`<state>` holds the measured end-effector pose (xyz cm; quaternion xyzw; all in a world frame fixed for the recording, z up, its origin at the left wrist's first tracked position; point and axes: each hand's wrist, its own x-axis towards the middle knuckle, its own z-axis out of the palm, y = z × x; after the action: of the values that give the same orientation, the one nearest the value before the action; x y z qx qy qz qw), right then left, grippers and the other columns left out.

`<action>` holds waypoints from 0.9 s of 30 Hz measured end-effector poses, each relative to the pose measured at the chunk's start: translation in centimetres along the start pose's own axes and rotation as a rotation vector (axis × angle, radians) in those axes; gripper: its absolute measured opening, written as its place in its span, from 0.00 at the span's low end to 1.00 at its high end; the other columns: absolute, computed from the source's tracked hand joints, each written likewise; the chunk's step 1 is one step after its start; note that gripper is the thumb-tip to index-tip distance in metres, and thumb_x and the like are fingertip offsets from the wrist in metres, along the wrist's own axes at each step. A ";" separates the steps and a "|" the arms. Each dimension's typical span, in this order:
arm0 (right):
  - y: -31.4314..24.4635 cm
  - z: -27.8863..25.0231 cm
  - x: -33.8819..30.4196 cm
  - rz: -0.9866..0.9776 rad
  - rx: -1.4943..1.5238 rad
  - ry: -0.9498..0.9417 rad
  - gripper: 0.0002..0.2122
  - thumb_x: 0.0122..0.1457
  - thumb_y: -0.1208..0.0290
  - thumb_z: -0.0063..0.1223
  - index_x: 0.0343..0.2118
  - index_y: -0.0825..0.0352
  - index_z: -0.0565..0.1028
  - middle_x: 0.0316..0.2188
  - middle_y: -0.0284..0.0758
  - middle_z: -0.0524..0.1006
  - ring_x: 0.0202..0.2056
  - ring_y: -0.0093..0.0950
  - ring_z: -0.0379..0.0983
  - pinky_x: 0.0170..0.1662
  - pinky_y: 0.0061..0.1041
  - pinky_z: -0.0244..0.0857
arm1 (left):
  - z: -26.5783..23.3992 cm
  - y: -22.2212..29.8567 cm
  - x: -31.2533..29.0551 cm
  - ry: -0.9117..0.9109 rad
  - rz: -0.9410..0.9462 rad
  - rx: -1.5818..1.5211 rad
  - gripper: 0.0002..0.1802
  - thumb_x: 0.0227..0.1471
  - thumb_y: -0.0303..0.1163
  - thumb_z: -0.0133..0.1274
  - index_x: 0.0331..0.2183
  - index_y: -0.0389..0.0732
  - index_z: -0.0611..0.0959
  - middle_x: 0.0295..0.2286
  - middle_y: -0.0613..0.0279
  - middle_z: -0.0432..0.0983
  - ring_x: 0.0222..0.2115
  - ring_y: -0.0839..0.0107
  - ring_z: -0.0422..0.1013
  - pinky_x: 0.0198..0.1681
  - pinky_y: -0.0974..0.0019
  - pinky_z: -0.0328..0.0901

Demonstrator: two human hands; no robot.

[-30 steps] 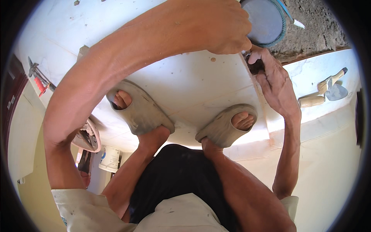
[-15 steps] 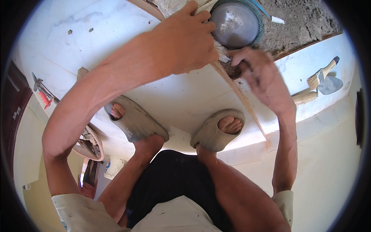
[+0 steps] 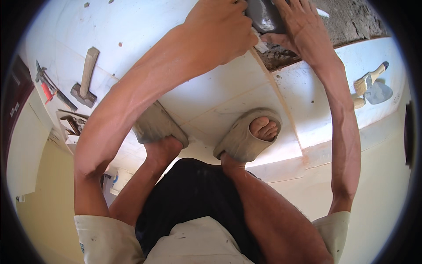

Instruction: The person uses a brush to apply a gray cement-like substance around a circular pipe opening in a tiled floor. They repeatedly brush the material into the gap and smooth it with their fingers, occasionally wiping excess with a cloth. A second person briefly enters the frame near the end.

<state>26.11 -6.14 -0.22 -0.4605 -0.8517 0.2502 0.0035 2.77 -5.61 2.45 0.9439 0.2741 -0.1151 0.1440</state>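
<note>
At the top edge of the view sits a smooth, dark grey domed object (image 3: 266,18), partly cut off and covered by my hands. My left hand (image 3: 224,33) is closed at its left side, with curled fingers against the rim. On the right side my right hand (image 3: 303,33) grips it, thumb low and fingers stretched along the edge. A scrap of whitish cloth (image 3: 260,43) pokes out below my left hand. Rough grey mortar (image 3: 362,20) lies to the right, bordered by pale marbled tiles (image 3: 220,92).
A hammer (image 3: 88,78) lies on the left tiles, near a red-handled tool (image 3: 47,93) and a container of scraps (image 3: 74,125). At the right are a paintbrush (image 3: 370,80) and a trowel (image 3: 378,94). My feet in slides (image 3: 250,136) rest on the tiles.
My right hand has moved up from below the dome onto its right side. The view has shifted, bringing the hammer out from behind my left arm and cutting off more of the dome.
</note>
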 end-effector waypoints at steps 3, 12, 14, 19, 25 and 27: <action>0.4 0.1 1.6 -0.013 -0.029 -0.081 0.56 0.42 0.56 0.80 0.74 0.65 0.58 0.67 0.48 0.63 0.68 0.52 0.60 0.72 0.48 0.57 | 0.7 -0.8 -0.7 0.064 -0.005 0.003 0.18 0.62 0.43 0.53 0.33 0.42 0.92 0.37 0.55 0.84 0.51 0.55 0.73 0.71 0.38 0.50; 1.8 0.3 2.1 -0.102 -0.161 -0.176 0.56 0.39 0.62 0.80 0.75 0.52 0.59 0.66 0.42 0.65 0.61 0.49 0.65 0.66 0.47 0.62 | -1.8 -5.1 -0.9 -0.064 0.125 -0.039 0.14 0.63 0.38 0.53 0.39 0.46 0.92 0.44 0.54 0.84 0.55 0.54 0.73 0.73 0.34 0.45; 1.1 0.0 2.3 -0.078 -0.181 -0.214 0.56 0.38 0.63 0.82 0.74 0.50 0.59 0.66 0.40 0.63 0.64 0.46 0.63 0.67 0.45 0.60 | -2.1 -5.2 -1.0 -0.108 0.087 0.004 0.15 0.64 0.38 0.53 0.42 0.46 0.92 0.46 0.56 0.84 0.57 0.55 0.71 0.74 0.34 0.43; 1.5 0.3 2.8 -0.054 -0.100 -0.188 0.55 0.34 0.71 0.81 0.72 0.50 0.63 0.64 0.41 0.65 0.62 0.45 0.65 0.65 0.46 0.62 | -5.8 -4.6 -1.4 -0.326 0.068 0.016 0.19 0.65 0.41 0.52 0.48 0.44 0.91 0.52 0.60 0.82 0.62 0.59 0.67 0.74 0.34 0.40; 1.2 0.1 3.4 0.012 -0.018 -0.248 0.58 0.30 0.72 0.80 0.72 0.52 0.63 0.64 0.44 0.64 0.63 0.52 0.63 0.65 0.50 0.66 | -1.6 -4.4 0.3 -0.243 0.010 0.016 0.21 0.62 0.46 0.57 0.51 0.49 0.91 0.54 0.63 0.81 0.62 0.60 0.65 0.71 0.37 0.42; 1.4 0.2 3.5 -0.010 -0.011 -0.220 0.57 0.30 0.74 0.81 0.71 0.52 0.64 0.63 0.42 0.64 0.61 0.49 0.64 0.64 0.48 0.64 | -1.1 -4.5 0.7 -0.241 -0.004 0.013 0.23 0.61 0.48 0.59 0.53 0.51 0.90 0.55 0.64 0.81 0.62 0.61 0.64 0.70 0.38 0.43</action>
<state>25.13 -2.87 -1.73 -0.4260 -0.8506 0.2944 -0.0914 1.01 -1.26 2.36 0.9236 0.2559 -0.2297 0.1695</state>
